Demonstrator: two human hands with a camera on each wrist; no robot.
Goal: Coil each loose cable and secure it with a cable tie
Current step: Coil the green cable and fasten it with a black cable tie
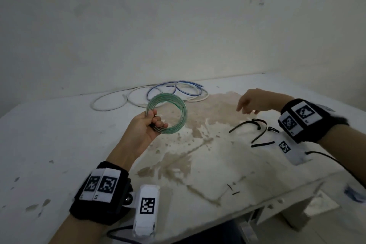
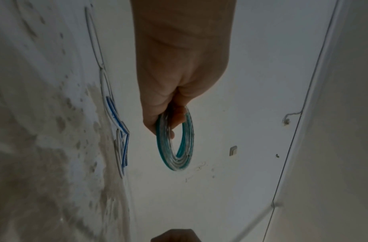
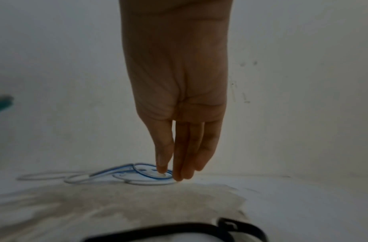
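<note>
Left hand [image 1: 147, 126] grasps the green translucent plastic cable coil [image 1: 166, 114] by its lower-left arc, fingers curled thru the ring, thumb on top; coil is held up off the counter [image 1: 59, 144], centre-left of the head view. In the left wrist view the same coil [image 2: 175, 147] hangs below the fist, turns stacked neatly.

Right hand [image 1: 251, 103] is released, fingers straight and relaxed, holding nothing, hovering at right of centre above the counter, just beyond the black plastic cable ties [image 1: 255, 127]. Right wrist view shows its fingers [image 3: 187, 147] pointing down, w/ one black tie [image 3: 178, 229] blurred at bottom of frame.

Handling, my guess: coil is light, springy, a bit slick; turns likely fan out if the grip eases, so keep the pinch across all turns and wrap the tie right beside the fingers. Ties look thin, flexible, light; best picked by the tail end.

Count: 1 green coil in hand. Loose on counter, upper centre: 1 white round cable [image 1: 111, 103] and 1 blue-and-white cable [image 1: 178, 89], overlapping. Black ties: approx 3, tangled, exact no. hard to tell. 2 tiny black scraps [image 1: 232, 190] lower right.
</note>
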